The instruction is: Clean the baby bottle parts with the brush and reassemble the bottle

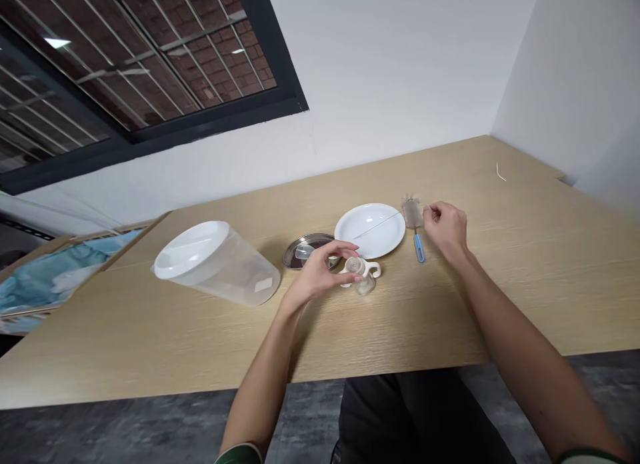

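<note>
The left hand [320, 271] pinches the bottle [365, 286] between thumb and fingers, at the near side of the plate [373, 225]. The right hand's [446, 229] fingers are pressed together beside the brush [413, 216]; whether they grip anything is unclear.

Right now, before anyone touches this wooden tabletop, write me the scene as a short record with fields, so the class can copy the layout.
Surface: wooden tabletop
Left hand: grips small clear bottle with two white handles
Right hand: fingers curled, beside blue-handled bottle brush; whether it holds anything is unclear
Behind bottle: white plate, thin line across it
Partly behind left hand: round metal tray bearing clear plastic
Far left: translucent pitcher, white lid on
Far right: bent white strip, possibly a straw
</note>
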A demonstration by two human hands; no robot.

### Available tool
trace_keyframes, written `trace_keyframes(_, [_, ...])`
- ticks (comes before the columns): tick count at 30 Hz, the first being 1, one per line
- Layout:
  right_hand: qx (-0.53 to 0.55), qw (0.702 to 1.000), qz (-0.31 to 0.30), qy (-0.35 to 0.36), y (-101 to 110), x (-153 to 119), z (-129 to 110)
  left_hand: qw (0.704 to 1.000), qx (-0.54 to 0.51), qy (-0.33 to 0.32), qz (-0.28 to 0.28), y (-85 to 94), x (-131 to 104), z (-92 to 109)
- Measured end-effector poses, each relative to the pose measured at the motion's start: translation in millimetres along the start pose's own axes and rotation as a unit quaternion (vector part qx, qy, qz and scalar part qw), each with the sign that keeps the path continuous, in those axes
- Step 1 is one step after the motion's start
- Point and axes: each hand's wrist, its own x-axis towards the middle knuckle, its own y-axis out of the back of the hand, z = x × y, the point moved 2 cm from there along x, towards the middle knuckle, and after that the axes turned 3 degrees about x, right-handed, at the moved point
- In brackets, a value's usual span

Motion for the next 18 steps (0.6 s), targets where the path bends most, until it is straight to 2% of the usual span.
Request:
trace_keyframes(6, [0.009, 1.0, -0.011, 0.02, 0, 0, -2, 0.999, 0.036, -0.009, -0.012, -1.2, 1, -1])
trace_keyframes(10, [0.006, 0.999, -0.006, 0.034, -1, -1, 0, 0.999, -0.012, -0.023, -0.035, 11.4, 2, -8])
trace_keyframes(12, [0.01, 0.999, -0.001, 0.038, -2, -1, 1, 0.998, -0.041, -0.035, 0.012, 26.2, 2, -14])
trace_keyframes(14, [0.012, 0.999, 0.0, 0.041, -3, -2, 3, 0.992, -0.035, -0.023, 0.12, 44.8, 0, -22])
trace_keyframes(16, [0.009, 0.999, -0.004, 0.043, -5, -2, 4, 0.975, 0.037, 0.016, 0.22, 61.2, -2, -31])
trace_keyframes(17, [0.007, 0.999, -0.007, 0.043, -5, -3, 4, 0.966, 0.091, 0.035, 0.241, 66.8, -3, -35])
trace_keyframes(18, [0.005, 0.999, -0.01, 0.044, -6, -3, 4, 0.959, 0.149, 0.051, 0.237, 70.3, -4, -39])
